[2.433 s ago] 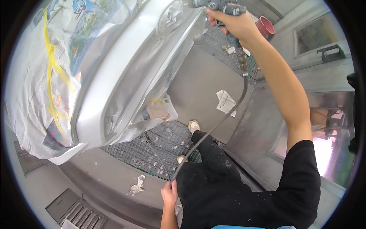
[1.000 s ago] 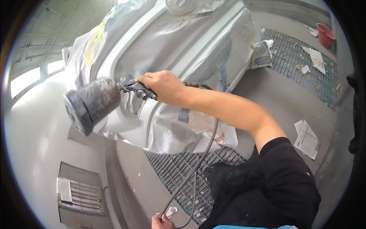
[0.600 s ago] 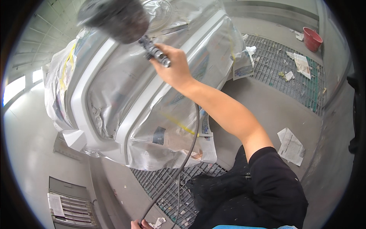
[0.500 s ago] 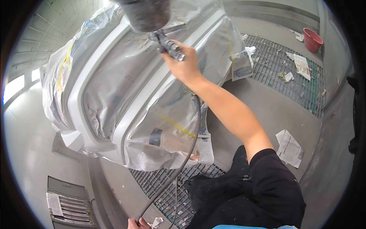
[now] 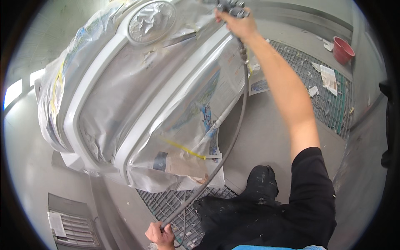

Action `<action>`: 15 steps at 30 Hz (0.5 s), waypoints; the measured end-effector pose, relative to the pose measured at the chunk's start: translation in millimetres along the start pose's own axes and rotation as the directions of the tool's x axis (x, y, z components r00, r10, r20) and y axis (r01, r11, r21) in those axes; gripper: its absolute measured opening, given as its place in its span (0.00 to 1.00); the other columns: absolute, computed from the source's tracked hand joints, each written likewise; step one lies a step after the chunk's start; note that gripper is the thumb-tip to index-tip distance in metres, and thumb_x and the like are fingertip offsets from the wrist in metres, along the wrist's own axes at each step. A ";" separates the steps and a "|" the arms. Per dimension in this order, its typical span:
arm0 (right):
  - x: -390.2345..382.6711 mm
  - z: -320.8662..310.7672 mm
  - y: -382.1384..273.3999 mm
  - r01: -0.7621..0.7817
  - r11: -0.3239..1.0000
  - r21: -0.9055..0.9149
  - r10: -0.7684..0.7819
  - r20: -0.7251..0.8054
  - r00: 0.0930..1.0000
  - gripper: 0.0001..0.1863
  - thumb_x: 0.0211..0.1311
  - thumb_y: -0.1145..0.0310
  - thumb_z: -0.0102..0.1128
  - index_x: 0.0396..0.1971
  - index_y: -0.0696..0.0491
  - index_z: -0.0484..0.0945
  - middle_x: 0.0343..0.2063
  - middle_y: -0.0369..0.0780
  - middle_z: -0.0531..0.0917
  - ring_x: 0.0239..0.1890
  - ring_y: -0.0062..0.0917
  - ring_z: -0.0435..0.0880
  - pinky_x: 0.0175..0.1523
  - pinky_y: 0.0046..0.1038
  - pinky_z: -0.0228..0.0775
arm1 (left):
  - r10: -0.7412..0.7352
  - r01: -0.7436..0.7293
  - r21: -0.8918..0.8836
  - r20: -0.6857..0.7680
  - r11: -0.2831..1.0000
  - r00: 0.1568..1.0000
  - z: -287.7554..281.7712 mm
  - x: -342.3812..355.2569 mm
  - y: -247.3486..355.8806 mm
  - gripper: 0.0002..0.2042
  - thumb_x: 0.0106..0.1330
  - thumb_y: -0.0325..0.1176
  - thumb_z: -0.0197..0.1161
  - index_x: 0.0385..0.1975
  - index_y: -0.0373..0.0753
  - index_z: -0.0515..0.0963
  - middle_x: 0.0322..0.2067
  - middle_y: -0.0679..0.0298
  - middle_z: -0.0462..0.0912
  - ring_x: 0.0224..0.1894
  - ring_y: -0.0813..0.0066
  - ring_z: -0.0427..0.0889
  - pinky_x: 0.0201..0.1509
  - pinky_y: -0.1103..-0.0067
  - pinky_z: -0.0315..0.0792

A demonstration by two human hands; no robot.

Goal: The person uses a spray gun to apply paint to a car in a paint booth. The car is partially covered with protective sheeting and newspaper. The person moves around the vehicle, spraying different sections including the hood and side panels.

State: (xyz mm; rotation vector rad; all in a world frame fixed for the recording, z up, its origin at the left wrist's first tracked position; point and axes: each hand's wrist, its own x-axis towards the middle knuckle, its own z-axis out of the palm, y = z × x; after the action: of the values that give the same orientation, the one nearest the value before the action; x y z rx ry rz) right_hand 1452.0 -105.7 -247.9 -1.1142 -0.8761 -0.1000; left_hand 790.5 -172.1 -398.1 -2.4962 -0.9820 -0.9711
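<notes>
Gripping spray gun (image 5: 234, 8) in curled fingers of right hand (image 5: 243, 27) near masked bumper (image 5: 168, 99), closing left hand's (image 5: 160, 236) fingers around hose (image 5: 241, 121) by floor grating's (image 5: 159, 205) left edge.

Seen from a worker's head through the left of two side-by-side fisheye cameras, a wide view faces down and forward over black trousers (image 5: 246, 204), the masked car front (image 5: 112, 96) near, a red bucket (image 5: 343, 51) farther off, edges bowing rimward.

Pale grey wall (image 5: 25, 137), nine o'clock; bright panes (image 5: 13, 93) just above. Slatted vent (image 5: 81, 231), eight o'clock. Metal floor grating (image 5: 298, 60), two o'clock, scattered with paper scraps (image 5: 329, 79).
</notes>
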 end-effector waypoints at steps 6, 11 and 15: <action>-64.5 -2.9 -45.2 -0.161 0.986 -0.036 0.162 0.028 0.986 0.12 0.64 0.59 0.71 0.37 0.53 0.88 0.31 0.31 0.88 0.29 0.11 0.76 0.31 0.21 0.63 | -0.168 0.178 0.152 -0.079 0.972 0.983 -19.8 -11.5 -22.5 0.25 0.71 0.57 0.60 0.26 0.38 0.76 0.17 0.61 0.64 0.16 0.62 0.67 0.20 0.69 0.58; -174.0 53.8 -98.9 -0.254 0.965 -0.065 0.261 0.323 0.910 0.11 0.65 0.59 0.71 0.37 0.51 0.88 0.30 0.30 0.87 0.35 0.09 0.80 0.29 0.16 0.59 | -0.212 0.221 0.094 -0.101 0.971 0.972 -46.3 -68.4 -47.0 0.24 0.70 0.57 0.62 0.27 0.38 0.76 0.17 0.62 0.64 0.15 0.67 0.66 0.19 0.72 0.57; -257.2 131.2 -137.5 -0.128 0.991 -0.045 0.133 0.525 0.840 0.10 0.67 0.69 0.66 0.46 0.55 0.86 0.37 0.36 0.89 0.39 0.18 0.87 0.44 0.21 0.74 | -0.240 0.247 0.066 -0.105 0.967 0.965 -65.0 -133.8 -67.5 0.24 0.70 0.55 0.63 0.27 0.37 0.76 0.15 0.64 0.64 0.14 0.69 0.65 0.18 0.73 0.56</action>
State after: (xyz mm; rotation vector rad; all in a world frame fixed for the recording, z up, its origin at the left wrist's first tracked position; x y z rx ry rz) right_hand 1139.1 -152.1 -295.1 -1.2277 -1.2856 0.3362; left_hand 640.2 -220.1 -440.4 -2.2789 -1.2926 -1.0891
